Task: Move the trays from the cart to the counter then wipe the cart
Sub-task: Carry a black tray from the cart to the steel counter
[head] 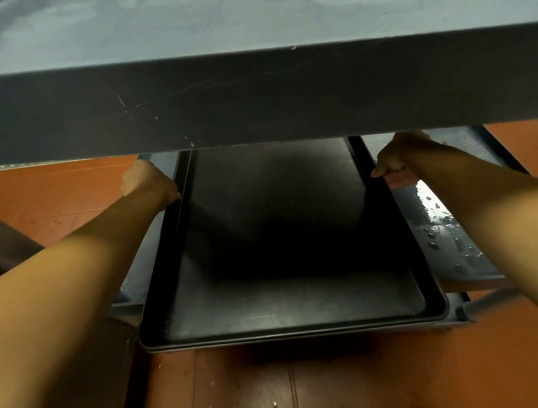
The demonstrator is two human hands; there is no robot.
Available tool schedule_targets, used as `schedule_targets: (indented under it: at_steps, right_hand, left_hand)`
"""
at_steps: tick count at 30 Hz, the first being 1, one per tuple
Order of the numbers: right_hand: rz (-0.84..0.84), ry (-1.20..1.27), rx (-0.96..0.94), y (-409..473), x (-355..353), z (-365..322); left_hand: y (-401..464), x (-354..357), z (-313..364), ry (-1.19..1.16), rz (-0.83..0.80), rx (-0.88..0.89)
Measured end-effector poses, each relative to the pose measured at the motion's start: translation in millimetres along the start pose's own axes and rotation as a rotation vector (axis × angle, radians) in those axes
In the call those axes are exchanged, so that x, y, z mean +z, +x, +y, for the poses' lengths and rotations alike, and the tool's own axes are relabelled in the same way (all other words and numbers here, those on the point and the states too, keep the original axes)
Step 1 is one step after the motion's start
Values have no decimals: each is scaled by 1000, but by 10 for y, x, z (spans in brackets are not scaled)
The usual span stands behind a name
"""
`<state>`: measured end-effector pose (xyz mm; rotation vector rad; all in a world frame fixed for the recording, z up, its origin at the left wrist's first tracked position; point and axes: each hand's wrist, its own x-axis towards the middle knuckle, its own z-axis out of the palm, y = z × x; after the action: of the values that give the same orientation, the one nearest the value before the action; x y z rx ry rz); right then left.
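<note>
— While both arms reach under the cart's top shelf (252,98), what do they hold?
— The left hand (147,183) curls over the left rim of the black tray (290,234), far along its length. The right hand (397,163) pinches the right rim at about the same depth, thumb on the tray's inner side, fingers wrapped beneath the edge.
— Is it one tray?
— At least two. A second rim line shows just under the near edge, so they sit stacked.
— Where do they lie?
— On the cart's lower shelf (441,221), centred between its sides. The near end of the stack juts past the shelf's front edge, over the red tiled floor (261,393).
— How much room is around them?
— Strips of bare shelf run along both long sides; the right strip is wet and glinting with droplets. Above, the deep front face of the top shelf hides the far end of the trays, and the hands sit just below its lower edge. Toward the person, the floor in front of the stack is open.
— And to the left?
— Something dark and blurred stands near the left forearm; I cannot tell what it is.
</note>
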<state>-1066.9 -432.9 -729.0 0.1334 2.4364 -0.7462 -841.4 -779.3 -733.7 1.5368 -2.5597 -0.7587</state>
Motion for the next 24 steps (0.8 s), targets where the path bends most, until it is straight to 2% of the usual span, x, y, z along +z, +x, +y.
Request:
schedule_targets:
  at_steps: [5, 11, 15, 20, 24]
  right_hand:
    - [-58, 23, 22, 46, 13, -6]
    - [-104, 43, 38, 20, -10, -9]
    - [-98, 60, 1, -28, 11, -8]
    - [-68, 113, -52, -98, -18, 35]
    - [-72, 138, -46, -122, -108, 89]
  left_hand:
    - [55, -74, 56, -137, -215, -137]
    - [177, -80, 5, -117, -367, -187]
    - [207, -127, -5, -57, -407, -184]
    - [150, -83, 38, -97, -427, -126]
    - [88, -175, 8, -199, -503, -182]
